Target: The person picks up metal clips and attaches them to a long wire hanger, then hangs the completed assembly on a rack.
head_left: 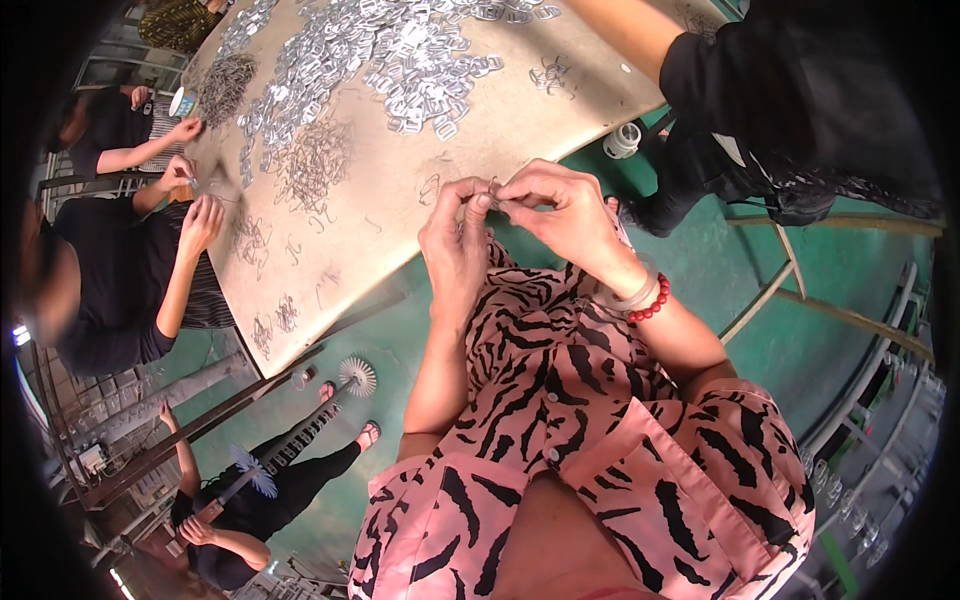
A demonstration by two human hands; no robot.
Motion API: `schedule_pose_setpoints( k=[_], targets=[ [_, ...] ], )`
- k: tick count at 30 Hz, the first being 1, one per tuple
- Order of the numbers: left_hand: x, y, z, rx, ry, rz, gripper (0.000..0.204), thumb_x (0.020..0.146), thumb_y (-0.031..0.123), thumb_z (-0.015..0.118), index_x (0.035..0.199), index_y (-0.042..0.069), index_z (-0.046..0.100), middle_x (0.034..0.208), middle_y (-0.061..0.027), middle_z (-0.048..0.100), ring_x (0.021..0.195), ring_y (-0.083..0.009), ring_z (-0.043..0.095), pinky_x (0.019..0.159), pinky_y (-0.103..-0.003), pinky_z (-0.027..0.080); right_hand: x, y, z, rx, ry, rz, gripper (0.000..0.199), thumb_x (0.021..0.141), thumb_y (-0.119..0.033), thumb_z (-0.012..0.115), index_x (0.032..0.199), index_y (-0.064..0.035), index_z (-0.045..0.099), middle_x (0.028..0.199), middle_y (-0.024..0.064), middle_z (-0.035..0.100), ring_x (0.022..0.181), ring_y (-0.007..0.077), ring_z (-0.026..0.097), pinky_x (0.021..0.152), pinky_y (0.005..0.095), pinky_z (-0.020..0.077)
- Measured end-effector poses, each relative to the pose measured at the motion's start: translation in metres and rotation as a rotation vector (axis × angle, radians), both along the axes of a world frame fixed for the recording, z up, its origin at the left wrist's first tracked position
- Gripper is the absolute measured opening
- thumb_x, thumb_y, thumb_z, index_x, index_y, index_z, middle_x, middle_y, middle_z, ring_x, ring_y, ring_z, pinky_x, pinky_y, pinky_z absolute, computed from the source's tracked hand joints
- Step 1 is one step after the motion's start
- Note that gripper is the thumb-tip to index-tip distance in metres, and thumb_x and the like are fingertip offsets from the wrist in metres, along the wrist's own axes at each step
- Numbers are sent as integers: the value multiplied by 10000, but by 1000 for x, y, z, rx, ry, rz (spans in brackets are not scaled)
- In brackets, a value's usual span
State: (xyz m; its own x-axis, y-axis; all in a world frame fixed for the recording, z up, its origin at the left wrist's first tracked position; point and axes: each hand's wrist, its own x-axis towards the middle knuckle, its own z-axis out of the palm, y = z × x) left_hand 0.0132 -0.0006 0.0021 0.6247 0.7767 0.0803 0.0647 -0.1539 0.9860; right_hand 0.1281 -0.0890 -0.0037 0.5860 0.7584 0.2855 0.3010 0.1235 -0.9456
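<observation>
Near the table's front edge, my left hand (456, 240) and my right hand (568, 212) meet fingertip to fingertip. Both are closed in a pinch on a small dark metal piece (493, 191); the fingers cover most of it, so its exact kind does not show. A few thin bent wires (430, 188) lie on the table just left of my left hand. Farther left spreads a loose heap of wire hooks (315, 165). Beyond my hands is a large pile of flat silver metal buckles (425, 75). A red bead bracelet sits on my right wrist.
The pale table (385, 225) ends just before my hands. Co-workers sit along its left side, one hand (203, 222) over the edge; a dark-sleeved arm (690, 75) reaches in at right. A white jar (622, 141) stands below the right edge. Another person stands lower left by racks.
</observation>
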Motion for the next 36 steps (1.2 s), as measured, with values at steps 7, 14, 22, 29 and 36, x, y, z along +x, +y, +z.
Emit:
schedule_pose_setpoints(
  k=[7,14,22,29,36],
  targets=[
    [-18,8,-17,222,52,-38,94,917,103,539,938,14,555,808,-64,639,706,-109,578,647,-247,471,53,53,-12,-204,-258,35,240,850,-15,520,1057,-18,641,905,127,639,870,223,623,797,313,487],
    [-17,-7,-8,65,-39,-31,109,926,119,534,937,12,550,828,-56,635,731,-89,569,647,-222,465,113,178,-124,-374,-743,-316,413,713,83,481,1122,71,538,1167,238,540,1168,418,429,1021,443,323],
    [-22,-9,-15,38,-125,14,95,917,85,538,928,-9,540,857,-79,629,781,-116,579,696,-242,473,88,149,-87,-140,-527,-193,367,720,84,506,1080,51,570,863,237,587,872,367,577,765,421,488],
    [-15,-15,-10,67,-135,-55,85,920,78,532,935,-5,535,874,-77,617,794,-120,571,729,-244,466,80,147,-83,-182,60,-343,401,746,90,550,1143,36,573,848,261,632,762,314,651,690,334,513],
    [-10,-21,-6,-14,-194,-67,99,926,87,524,986,10,511,925,-92,592,884,-143,551,826,-265,431,57,115,-95,-331,-711,-81,211,689,39,539,875,63,634,1064,201,546,1044,338,432,920,353,391]
  ],
)
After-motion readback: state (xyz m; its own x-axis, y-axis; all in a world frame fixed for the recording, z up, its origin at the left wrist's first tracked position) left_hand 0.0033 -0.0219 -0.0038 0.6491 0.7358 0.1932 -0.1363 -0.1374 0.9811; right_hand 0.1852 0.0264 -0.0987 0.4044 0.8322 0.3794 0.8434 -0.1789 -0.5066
